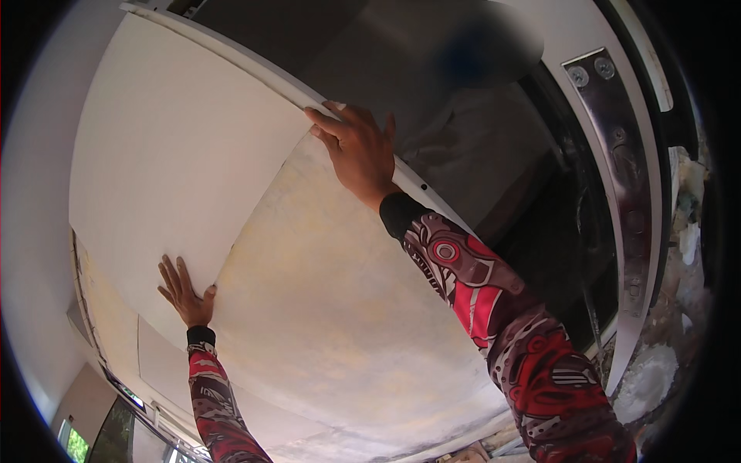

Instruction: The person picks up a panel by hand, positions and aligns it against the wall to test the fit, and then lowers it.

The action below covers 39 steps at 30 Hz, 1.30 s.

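A smooth white sheet point(181, 147) covers the upper left of a broad panel. Its edge runs slantwise down from near my right hand to my left hand. Beyond that edge the panel's surface point(340, 270) is stained cream and yellow. My left hand point(187, 297) lies flat on the sheet beside this edge, fingers spread. Up by the other end of the edge, my right hand point(356, 147) rests on a white frame strip point(262, 65), fingers apart and some tips reaching over it. Neither hand shows anything held. Both sleeves are red and grey patterned with black cuffs.
Past the strip is a dark, glossy recess point(494, 147). A shiny metal plate with screws point(617, 147) is fixed to the white frame at right. Far right, the surface is rough and patchy point(648, 378). A window point(77, 444) shows greenery at lower left.
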Each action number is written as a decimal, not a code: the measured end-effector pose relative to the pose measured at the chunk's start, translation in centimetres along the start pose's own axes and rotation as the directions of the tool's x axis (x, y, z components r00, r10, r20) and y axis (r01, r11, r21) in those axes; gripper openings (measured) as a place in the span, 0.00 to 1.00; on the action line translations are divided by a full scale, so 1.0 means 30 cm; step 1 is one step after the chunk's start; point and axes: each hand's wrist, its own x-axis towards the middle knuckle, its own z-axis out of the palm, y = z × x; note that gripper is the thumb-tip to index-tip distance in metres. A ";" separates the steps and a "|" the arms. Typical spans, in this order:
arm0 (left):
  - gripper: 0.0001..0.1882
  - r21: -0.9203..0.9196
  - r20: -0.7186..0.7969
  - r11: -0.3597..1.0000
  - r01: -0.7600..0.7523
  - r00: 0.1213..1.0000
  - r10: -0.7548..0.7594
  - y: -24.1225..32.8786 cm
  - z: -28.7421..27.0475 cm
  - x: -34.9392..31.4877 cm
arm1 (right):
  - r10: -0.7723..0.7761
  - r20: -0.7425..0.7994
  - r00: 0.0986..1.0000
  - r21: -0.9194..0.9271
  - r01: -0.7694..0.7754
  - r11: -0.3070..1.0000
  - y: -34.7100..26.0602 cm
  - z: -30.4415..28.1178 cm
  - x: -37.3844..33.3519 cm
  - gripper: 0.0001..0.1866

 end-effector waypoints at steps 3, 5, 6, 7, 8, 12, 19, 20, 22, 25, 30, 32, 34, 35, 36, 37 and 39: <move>0.59 0.005 -0.017 1.000 -0.003 1.000 0.003 -0.013 -0.006 -0.011 | -0.019 -0.009 1.000 0.030 0.019 0.999 -0.007 0.011 -0.004 0.17; 0.59 0.006 -0.014 1.000 -0.009 1.000 0.009 0.007 -0.013 0.003 | -0.020 -0.021 1.000 0.098 0.022 0.995 0.017 0.018 -0.001 0.18; 0.60 0.001 -0.006 1.000 -0.010 1.000 0.010 0.032 -0.006 0.012 | -0.003 -0.024 1.000 0.154 0.007 0.988 0.041 0.018 -0.003 0.18; 0.59 0.003 0.009 1.000 -0.004 1.000 0.004 0.040 -0.009 0.013 | 0.010 -0.010 1.000 0.084 -0.009 0.996 0.036 0.008 -0.006 0.17; 0.59 0.007 0.002 1.000 0.024 1.000 -0.024 0.030 -0.010 0.005 | -0.015 0.000 1.000 0.094 0.014 0.995 0.018 0.012 -0.001 0.17; 0.59 0.010 0.026 0.998 0.060 0.998 -0.061 0.009 -0.041 -0.009 | -0.035 0.045 0.998 0.116 0.029 0.993 -0.002 0.024 0.007 0.20; 0.58 -0.013 0.021 0.998 0.063 0.998 -0.063 0.062 -0.069 -0.009 | -0.190 0.065 0.980 0.121 0.181 0.976 0.061 0.041 0.011 0.23; 0.59 -0.015 0.056 0.997 0.078 0.995 -0.077 0.093 -0.073 -0.001 | -0.201 0.069 0.977 0.042 0.198 0.979 0.078 0.020 0.018 0.24; 0.58 -0.021 0.031 0.996 0.091 0.995 -0.091 0.115 -0.078 0.004 | -0.272 -0.022 0.962 0.026 0.273 0.962 0.113 0.024 0.028 0.29; 0.57 -0.021 0.055 0.991 0.129 0.990 -0.128 0.154 -0.108 0.036 | -0.333 0.044 0.942 -0.236 0.334 0.912 0.084 0.004 0.023 0.40; 0.55 0.021 0.021 0.992 0.121 0.992 -0.122 0.202 -0.128 0.084 | -0.540 0.338 0.771 -0.265 0.629 0.731 -0.244 -0.008 0.007 0.45; 0.55 -0.049 -0.077 0.996 0.073 0.994 -0.077 0.253 -0.122 0.099 | -0.617 0.586 0.526 -0.146 0.817 0.558 -0.368 -0.030 -0.006 0.49; 0.53 -0.111 -0.097 0.991 0.073 0.992 -0.084 0.331 -0.120 0.114 | -0.579 0.653 0.488 -0.121 0.822 0.557 -0.395 -0.028 -0.019 0.52; 0.53 -0.132 -0.115 0.989 0.061 0.990 -0.076 0.364 -0.128 0.126 | -0.530 0.671 0.518 -0.173 0.805 0.568 -0.405 -0.030 -0.023 0.53; 0.53 -0.153 -0.133 0.987 0.048 0.989 -0.069 0.393 -0.136 0.135 | -0.480 0.685 0.548 -0.227 0.787 0.575 -0.415 -0.032 -0.027 0.53; 0.52 -0.196 -0.156 0.980 0.036 0.985 -0.067 0.429 -0.138 0.152 | -0.472 0.688 0.551 -0.251 0.792 0.557 -0.405 -0.043 -0.011 0.53; 0.52 -0.219 -0.177 0.975 0.026 0.982 -0.066 0.426 -0.148 0.159 | -0.453 0.684 0.572 -0.323 0.794 0.515 -0.393 -0.031 0.005 0.54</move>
